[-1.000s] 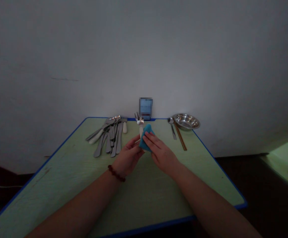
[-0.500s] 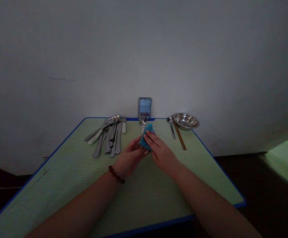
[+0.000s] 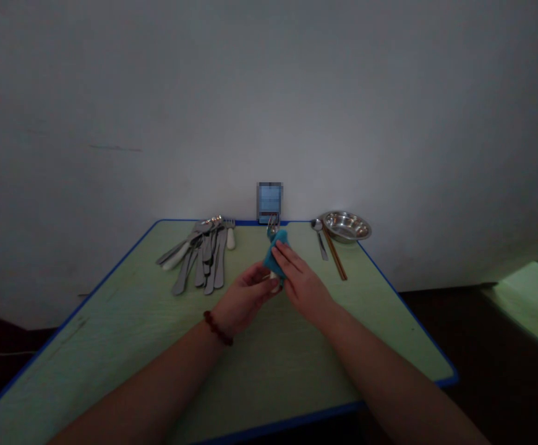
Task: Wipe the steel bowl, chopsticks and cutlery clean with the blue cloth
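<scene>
Fork point(image 3: 273, 225) stands up between the two hands, tines pointing away from the person toward the far table edge; its long axis runs nearly straight up the view, front to back, with the pale handle end point(image 3: 275, 287) showing low down beside the fingers; left hand point(image 3: 245, 295) is the nearer to that handle end, its fingers curled in narrow around the lower shaft, holding the fork as far as this view shows; right hand point(image 3: 303, 285) comes in from the other side, nearer the fork's head, fingers close together and pressed over a teal cloth point(image 3: 274, 256); that cloth wraps the neck of the fork just below the tines, touching both the metal and the right fingers; how the right fingertips sit behind it, I can't tell; a dark bead bracelet point(image 3: 217, 328) circles the left wrist; over to the left on the green table point(image 3: 111, 321) lies a heap of steel cutlery point(image 3: 203, 259), well apart from the hands; to the right a spoon point(image 3: 320, 238) and chopsticks point(image 3: 334, 259) lie beside a steel bowl point(image 3: 345, 227); straight behind the tines stands a blurred rectangular object point(image 3: 269, 201), too pixelated to name.
</scene>
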{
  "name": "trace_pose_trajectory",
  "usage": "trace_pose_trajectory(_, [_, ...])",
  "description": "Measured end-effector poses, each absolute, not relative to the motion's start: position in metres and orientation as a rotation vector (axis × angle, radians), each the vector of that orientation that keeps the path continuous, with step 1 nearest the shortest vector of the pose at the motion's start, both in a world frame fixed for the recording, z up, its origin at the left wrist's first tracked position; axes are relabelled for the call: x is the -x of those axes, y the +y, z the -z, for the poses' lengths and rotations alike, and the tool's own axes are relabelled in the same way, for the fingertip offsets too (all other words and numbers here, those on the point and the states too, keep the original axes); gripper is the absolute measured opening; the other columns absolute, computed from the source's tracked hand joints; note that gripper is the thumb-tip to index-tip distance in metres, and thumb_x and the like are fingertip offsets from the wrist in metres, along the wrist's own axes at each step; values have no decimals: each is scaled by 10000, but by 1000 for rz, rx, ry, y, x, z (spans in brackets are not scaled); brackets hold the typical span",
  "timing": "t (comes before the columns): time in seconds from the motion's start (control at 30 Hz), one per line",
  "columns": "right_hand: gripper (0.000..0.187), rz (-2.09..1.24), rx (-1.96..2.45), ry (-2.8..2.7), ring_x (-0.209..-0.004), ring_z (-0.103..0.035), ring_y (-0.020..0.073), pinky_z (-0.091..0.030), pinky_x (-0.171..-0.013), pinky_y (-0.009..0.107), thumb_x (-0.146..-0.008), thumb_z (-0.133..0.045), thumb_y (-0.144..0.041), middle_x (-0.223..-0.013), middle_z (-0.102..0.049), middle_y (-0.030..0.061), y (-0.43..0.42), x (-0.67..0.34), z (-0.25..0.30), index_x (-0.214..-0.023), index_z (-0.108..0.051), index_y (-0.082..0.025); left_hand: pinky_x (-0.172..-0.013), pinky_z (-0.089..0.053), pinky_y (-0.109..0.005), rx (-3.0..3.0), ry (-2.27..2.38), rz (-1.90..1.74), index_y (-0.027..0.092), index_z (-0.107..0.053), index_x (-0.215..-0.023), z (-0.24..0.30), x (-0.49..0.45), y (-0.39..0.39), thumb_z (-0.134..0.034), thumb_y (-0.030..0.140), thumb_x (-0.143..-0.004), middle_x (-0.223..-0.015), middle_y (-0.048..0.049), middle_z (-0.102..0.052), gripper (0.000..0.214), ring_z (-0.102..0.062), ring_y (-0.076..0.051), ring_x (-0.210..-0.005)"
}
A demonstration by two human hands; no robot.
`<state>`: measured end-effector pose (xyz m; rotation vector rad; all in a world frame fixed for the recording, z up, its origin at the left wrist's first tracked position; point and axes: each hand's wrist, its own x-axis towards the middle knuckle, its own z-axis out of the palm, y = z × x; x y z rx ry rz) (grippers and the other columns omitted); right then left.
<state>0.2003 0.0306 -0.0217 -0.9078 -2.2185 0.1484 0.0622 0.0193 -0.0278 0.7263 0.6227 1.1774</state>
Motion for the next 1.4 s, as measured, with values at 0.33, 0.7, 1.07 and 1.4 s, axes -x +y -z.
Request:
trace_pose_trajectory(0.33, [599, -228, 955, -2157, -1262, -191, 158, -223, -1039, 392, -750, -307, -53, -1373, -235, 50, 32, -201, 23, -1318, -180, -195, -665, -440, -209, -700, 638, -1127, 177, -645, -735, 29, -63, 19, -678, 49, -543, -783, 31, -608, 233, -546, -67, -663])
trace_pose_trajectory(0.7, [588, -255, 934, -2164, -1257, -205, 160, -233, -1036, 389, -753, -309, -53, -1362, -259, 45, 30, -198, 24, -1312, -205, -202, -674, -429, -206, -684, 627, -1127, 189, -636, -783, 27, -62, 20, -655, 60, -581, -707, 42, -609, 240, -546, -64, -653])
trace_pose_trajectory(1.07, [580, -260, 914, -2187, -1260, -198, 159, -231, -1037, 393, -751, -311, -58, -1365, -255, 55, 29, -199, 24, -1309, -216, -185, -717, -454, -236, -650, 602, -1143, 172, -619, -885, 28, -60, 20, -604, 114, -661, -829, -10, -642, 232, -582, -102, -728])
trace_pose_trajectory(1.4, [586, -291, 834, -2248, -1268, -172, 148, -214, -1045, 390, -743, -299, -41, -1371, -244, 51, 26, -197, 24, -1308, -217, -175, -731, -450, -200, -594, 585, -1238, 208, -607, -948, 27, -60, 22, -583, 94, -681, -971, -7, -622, 291, -576, -89, -797])
